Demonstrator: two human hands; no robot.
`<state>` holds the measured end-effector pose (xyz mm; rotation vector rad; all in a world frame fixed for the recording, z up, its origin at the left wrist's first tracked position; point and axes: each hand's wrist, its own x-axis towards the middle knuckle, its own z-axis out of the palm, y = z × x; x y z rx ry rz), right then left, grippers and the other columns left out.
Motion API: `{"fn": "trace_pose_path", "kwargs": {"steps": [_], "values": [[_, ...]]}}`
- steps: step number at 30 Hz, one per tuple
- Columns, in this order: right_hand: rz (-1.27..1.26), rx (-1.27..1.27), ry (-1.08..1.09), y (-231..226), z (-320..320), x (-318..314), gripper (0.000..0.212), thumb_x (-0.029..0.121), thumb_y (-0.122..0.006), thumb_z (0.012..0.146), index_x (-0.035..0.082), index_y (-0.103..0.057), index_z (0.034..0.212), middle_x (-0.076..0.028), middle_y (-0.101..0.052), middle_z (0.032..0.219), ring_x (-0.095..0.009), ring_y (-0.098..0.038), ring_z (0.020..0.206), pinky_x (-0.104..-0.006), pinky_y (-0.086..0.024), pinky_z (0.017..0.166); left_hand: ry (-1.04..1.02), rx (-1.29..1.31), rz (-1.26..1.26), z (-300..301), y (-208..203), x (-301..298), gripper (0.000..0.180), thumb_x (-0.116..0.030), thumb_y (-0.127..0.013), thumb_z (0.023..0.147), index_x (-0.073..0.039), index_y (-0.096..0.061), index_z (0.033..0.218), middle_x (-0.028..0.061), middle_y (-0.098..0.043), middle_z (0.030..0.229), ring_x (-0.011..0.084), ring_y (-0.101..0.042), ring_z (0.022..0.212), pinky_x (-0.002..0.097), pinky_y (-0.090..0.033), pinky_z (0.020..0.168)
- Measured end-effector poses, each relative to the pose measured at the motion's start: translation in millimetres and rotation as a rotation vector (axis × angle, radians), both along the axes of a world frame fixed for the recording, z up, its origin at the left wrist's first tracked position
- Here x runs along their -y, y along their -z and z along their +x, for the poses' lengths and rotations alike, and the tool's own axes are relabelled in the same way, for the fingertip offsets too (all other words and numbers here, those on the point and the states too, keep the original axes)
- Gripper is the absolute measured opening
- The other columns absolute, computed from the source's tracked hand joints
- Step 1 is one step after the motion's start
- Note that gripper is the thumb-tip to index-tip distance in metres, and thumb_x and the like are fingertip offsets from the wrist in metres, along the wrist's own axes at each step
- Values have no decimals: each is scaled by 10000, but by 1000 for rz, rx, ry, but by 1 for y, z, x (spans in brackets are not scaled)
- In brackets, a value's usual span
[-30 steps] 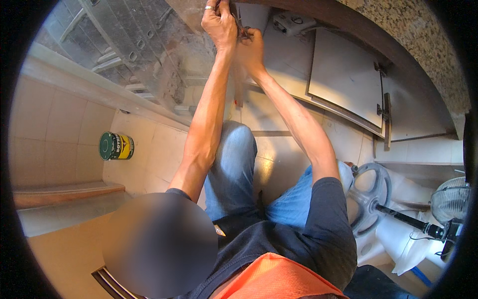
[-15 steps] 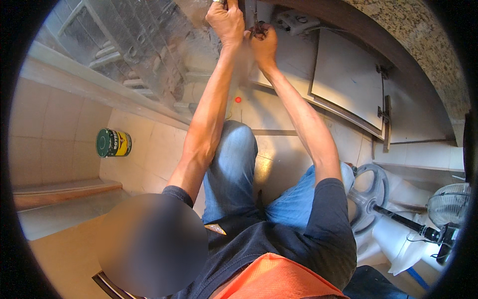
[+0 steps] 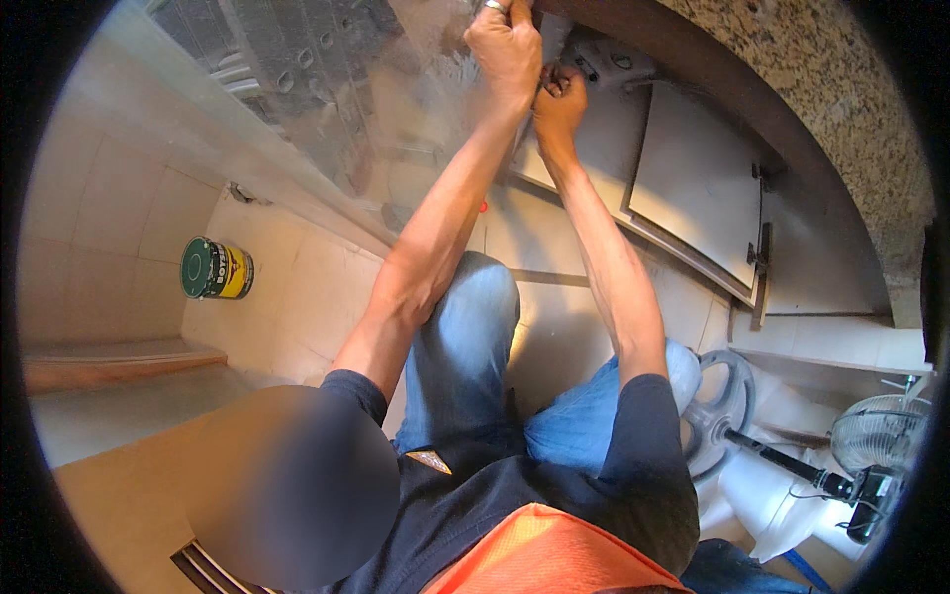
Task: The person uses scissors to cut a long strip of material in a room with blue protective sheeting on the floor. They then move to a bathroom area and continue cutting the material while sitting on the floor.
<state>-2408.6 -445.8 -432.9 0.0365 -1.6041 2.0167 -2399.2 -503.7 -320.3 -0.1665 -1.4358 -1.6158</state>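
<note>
My left hand point(image 3: 507, 49), with a ring on one finger, is closed near the upper edge of the view, at the cabinet's dark front edge. Its fingertips run out of the picture, so what they grip is hidden. Just below and to the right, my right hand point(image 3: 560, 111) has its fingers curled in a pinch under that edge. Whatever lies between them is too small and dark to name. A cabinet door panel point(image 3: 695, 188) with dark hinges stands to the right of my right hand. Beside my left forearm is a large dusty, glassy panel point(image 3: 366, 109).
A speckled stone countertop point(image 3: 831, 129) curves overhead at the right. On the tiled floor at the left lies a green and yellow paint can point(image 3: 220, 268). A fan point(image 3: 879, 436) and a grey round base point(image 3: 714, 416) stand at the lower right. My knees are bent below the cabinet.
The view has turned slightly. Both hands have shifted right along the cabinet's edge, staying close together. The dark thing seen at my right fingers earlier is now mostly hidden.
</note>
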Motion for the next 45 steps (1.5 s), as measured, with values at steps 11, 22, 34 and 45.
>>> {"fn": "trace_pose_path", "kwargs": {"steps": [11,22,34,45], "values": [[-33,-14,-149,-1,16,-2,251,-57,-593,891,5,-507,1118,-72,-618,1066,-133,-596,980,-242,-473,842,94,-63,99,-10,3,-5,285,5,-578,967,20,-674,1235,99,-732,1145,146,-659,1032,280,-500,924],[-29,-189,-45,-15,-12,4,386,10,-758,836,14,-493,1116,-77,-633,1040,-146,-609,951,-282,-498,848,104,23,137,-2,-4,-1,290,-2,-569,950,24,-682,1216,115,-736,1134,151,-661,1025,278,-499,931],[430,-570,-22,-88,30,-31,416,94,-773,811,51,-494,1117,-156,-679,1161,-244,-647,1077,-369,-494,979,115,25,203,-10,11,0,283,-7,-631,922,-69,-728,1181,131,-750,1084,150,-704,943,319,-533,825],[1416,-319,-145,-177,60,-43,604,241,-770,730,122,-508,1261,-129,-708,963,-310,-717,770,-419,-574,696,554,-222,426,-23,28,-3,330,-7,-576,982,-75,-664,1292,-26,-707,996,81,-605,816,253,-508,684]]}}
